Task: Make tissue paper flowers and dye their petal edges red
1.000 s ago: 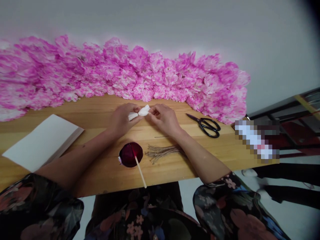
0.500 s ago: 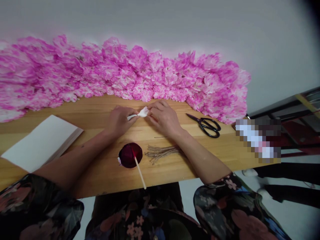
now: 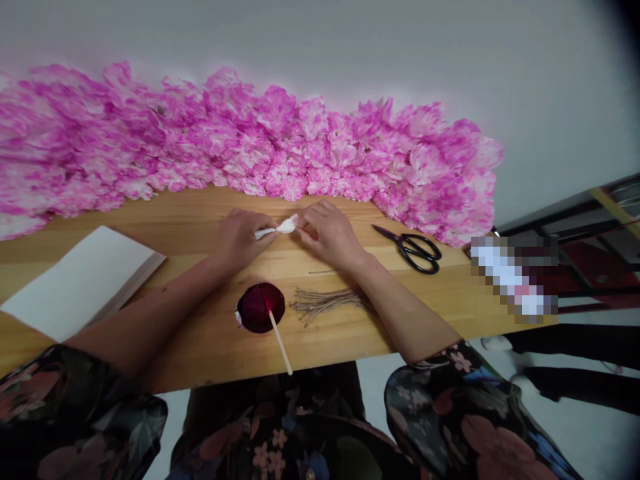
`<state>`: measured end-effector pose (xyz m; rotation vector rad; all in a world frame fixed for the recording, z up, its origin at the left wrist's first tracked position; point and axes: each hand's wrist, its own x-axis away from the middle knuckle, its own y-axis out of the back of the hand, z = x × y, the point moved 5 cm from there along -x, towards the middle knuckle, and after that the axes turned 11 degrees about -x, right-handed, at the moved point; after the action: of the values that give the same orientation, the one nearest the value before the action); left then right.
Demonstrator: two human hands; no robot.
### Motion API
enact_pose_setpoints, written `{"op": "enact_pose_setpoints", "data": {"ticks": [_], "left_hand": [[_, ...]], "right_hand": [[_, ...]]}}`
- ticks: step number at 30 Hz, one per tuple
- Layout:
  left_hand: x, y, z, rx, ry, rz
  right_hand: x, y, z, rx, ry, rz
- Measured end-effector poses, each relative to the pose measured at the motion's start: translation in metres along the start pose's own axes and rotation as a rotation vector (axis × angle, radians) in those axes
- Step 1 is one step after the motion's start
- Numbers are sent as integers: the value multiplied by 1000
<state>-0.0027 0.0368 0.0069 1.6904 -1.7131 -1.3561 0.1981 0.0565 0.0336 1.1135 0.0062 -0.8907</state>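
A small piece of white paper (image 3: pixel 287 225), gathered narrow at its middle, is stretched between my two hands above the wooden table. My left hand (image 3: pixel 241 239) pinches it near the narrow part, and a white end sticks out past the fingers. At its right end, the fingertips of my right hand (image 3: pixel 327 233) are closed on the paper. Nearer to me stands a bowl of dark red liquid (image 3: pixel 256 310) with a wooden stick (image 3: pixel 281 343) leaning in it. Thin brown stems (image 3: pixel 323 303) lie beside the bowl, partly under my right forearm.
Pink and white paper flowers (image 3: pixel 280 147) line the back of the table (image 3: pixel 210 360). A stack of white paper (image 3: pixel 83 280) lies at the left. Black-handled scissors (image 3: pixel 417 252) lie at the right, near a blurred object (image 3: pixel 510 277). Another person's legs (image 3: pixel 580 367) show at lower right.
The white paper between my hands looks narrower and more gathered. My right fingers have curled in slightly. My left hand has hardly moved.
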Motion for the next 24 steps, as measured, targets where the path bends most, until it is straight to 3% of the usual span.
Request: {"op": "enact_pose_setpoints", "data": {"ticks": [5,12,24], "left_hand": [[-1,3,-2,66,19,-52],[-4,6,-12,-129,-47,-5],[-2,6,-11,-124,-117,-29]], "right_hand": [[1,0,2,-16,-39,-6],[0,-2,8,-33,0,-9],[0,-1,7,-41,-9,32]]}}
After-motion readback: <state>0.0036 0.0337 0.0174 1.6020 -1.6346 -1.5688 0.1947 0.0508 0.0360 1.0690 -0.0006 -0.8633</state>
